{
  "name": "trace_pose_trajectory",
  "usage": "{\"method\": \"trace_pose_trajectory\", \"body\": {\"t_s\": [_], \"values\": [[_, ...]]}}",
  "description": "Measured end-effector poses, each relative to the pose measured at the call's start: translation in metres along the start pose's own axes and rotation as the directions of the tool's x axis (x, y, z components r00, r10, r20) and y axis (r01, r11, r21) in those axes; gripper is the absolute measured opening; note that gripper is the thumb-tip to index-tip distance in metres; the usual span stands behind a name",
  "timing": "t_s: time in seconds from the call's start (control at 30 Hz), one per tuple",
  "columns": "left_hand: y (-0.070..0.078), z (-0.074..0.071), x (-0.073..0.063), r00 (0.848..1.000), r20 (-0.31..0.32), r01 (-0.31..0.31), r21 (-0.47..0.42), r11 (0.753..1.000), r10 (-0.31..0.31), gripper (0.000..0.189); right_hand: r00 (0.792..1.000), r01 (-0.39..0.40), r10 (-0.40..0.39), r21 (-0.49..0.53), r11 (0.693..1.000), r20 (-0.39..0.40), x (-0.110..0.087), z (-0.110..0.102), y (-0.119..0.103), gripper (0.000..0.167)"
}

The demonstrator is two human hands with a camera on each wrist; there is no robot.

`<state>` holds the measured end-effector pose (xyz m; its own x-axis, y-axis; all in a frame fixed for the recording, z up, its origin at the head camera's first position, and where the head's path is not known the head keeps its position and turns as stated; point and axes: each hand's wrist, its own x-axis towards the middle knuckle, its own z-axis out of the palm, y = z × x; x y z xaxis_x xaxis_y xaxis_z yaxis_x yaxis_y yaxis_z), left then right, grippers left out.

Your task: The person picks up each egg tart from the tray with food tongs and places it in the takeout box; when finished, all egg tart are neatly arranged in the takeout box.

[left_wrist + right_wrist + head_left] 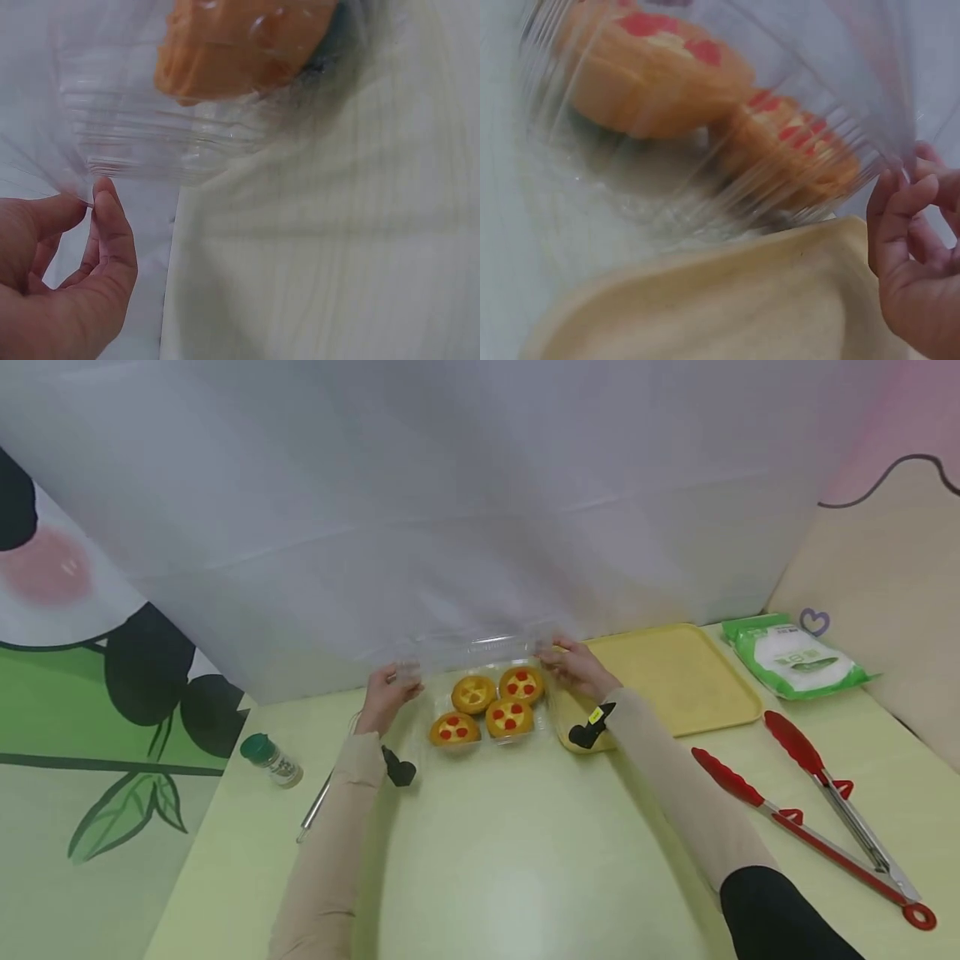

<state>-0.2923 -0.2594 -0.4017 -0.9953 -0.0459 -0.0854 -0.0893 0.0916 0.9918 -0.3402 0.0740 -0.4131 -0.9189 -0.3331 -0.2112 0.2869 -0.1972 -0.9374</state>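
Observation:
A clear plastic clamshell box [502, 647] stands at the far middle of the table, its lid raised. Inside sit several round golden tarts [510, 717] dotted with red pieces; one [473, 694] shows no red. At the box's left side, my left hand [386, 696] pinches the thin plastic edge between thumb and fingertips, as the left wrist view shows on the hand [82, 262]. Opposite, my right hand [579, 670] pinches the plastic at the right corner. In the right wrist view, thumb and fingers of that hand [915, 232] meet on the ridged sheet.
A yellow tray [667, 681] lies right of the box, partly under my right hand. Red-tipped tongs [729, 777] lie spread at the right, below a green-and-white bag [798, 657]. At left are a green-capped shaker bottle [272, 762] and a thin metal utensil [318, 806] beside my sleeve.

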Motion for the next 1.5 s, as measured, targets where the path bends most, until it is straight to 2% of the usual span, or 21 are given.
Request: {"method": "trace_pose_trajectory", "body": {"t_s": [0.17,0.3,0.47,0.57,0.8,0.97,1.03,1.13,1.23,1.33,1.43,1.5], "values": [[0.004,-0.002,-0.007,1.000,-0.002,-0.028,0.023,0.999,0.028,0.040,0.997,0.044,-0.045,-0.028,0.999,-0.057,0.013,0.003,0.011,0.041],[0.005,-0.001,-0.007,0.999,-0.004,-0.038,-0.013,0.999,0.038,0.038,0.997,0.053,-0.054,-0.020,0.998,-0.064,0.015,0.004,0.011,0.043],[0.000,-0.002,-0.002,0.998,0.003,-0.058,-0.001,0.998,0.058,0.037,0.999,0.052,-0.053,-0.015,0.999,-0.012,0.012,0.001,0.007,0.044],[-0.002,-0.003,0.000,0.997,0.036,-0.070,0.009,0.997,0.070,0.038,0.998,0.049,-0.048,-0.061,0.997,0.029,0.011,-0.004,0.004,0.043],[-0.008,-0.011,0.002,0.992,0.116,-0.040,-0.040,0.998,0.045,0.041,0.996,0.013,-0.003,-0.117,0.993,0.090,0.015,-0.009,0.000,0.038],[-0.009,-0.018,0.001,0.983,0.178,-0.056,0.079,0.995,0.042,0.044,0.995,-0.009,0.030,-0.219,0.976,0.090,0.018,-0.006,-0.004,0.039],[-0.008,-0.021,0.000,0.974,0.222,-0.071,0.152,0.986,0.036,0.048,0.994,-0.003,0.031,-0.251,0.968,0.106,0.018,-0.003,-0.008,0.041],[-0.005,-0.026,-0.001,0.961,0.276,-0.075,0.202,0.976,0.017,0.053,0.989,0.037,0.007,-0.301,0.953,0.145,0.015,-0.001,-0.013,0.047],[-0.001,-0.031,-0.009,0.954,0.301,-0.068,0.220,0.973,-0.001,0.053,0.983,0.094,-0.029,-0.365,0.926,0.181,0.009,-0.001,-0.015,0.054],[0.003,-0.034,-0.024,0.946,0.323,-0.054,0.230,0.972,-0.024,0.051,0.980,0.121,-0.041,-0.422,0.898,0.194,-0.002,-0.002,-0.013,0.058],[0.005,-0.032,-0.042,0.940,0.338,-0.031,0.240,0.970,-0.053,0.050,0.978,0.115,-0.022,-0.449,0.886,0.207,-0.017,-0.004,-0.011,0.062],[0.006,-0.029,-0.052,0.942,0.329,-0.025,0.246,0.969,-0.060,0.050,0.978,0.100,-0.003,-0.461,0.882,0.207,-0.028,-0.004,-0.011,0.066]]}}
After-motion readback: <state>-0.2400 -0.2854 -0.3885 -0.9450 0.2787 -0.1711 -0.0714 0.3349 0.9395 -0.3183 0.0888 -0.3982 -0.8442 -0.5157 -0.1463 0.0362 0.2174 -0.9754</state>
